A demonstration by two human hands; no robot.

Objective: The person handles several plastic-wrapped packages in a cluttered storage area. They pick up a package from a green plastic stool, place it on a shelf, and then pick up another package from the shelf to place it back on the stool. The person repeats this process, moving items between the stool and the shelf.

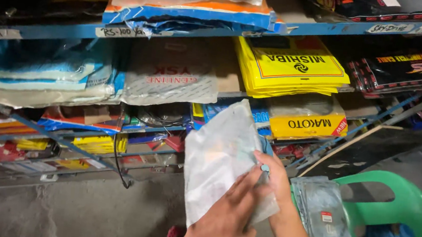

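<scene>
Left hand (225, 221) & right hand (272, 177) grip clear plastic packet (217, 160) w/ fingers closed on it, near blue shelf rack (188, 30); packet stack (322, 214) on green plastic chair (406, 212).

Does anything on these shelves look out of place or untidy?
Yes. A black cable hangs loose over the edge of a lower shelf and dangles toward the floor. The blue shelf rails sit crooked, and the packets on them lie in uneven, sliding heaps. Both hands hold a clear plastic bag.
</scene>
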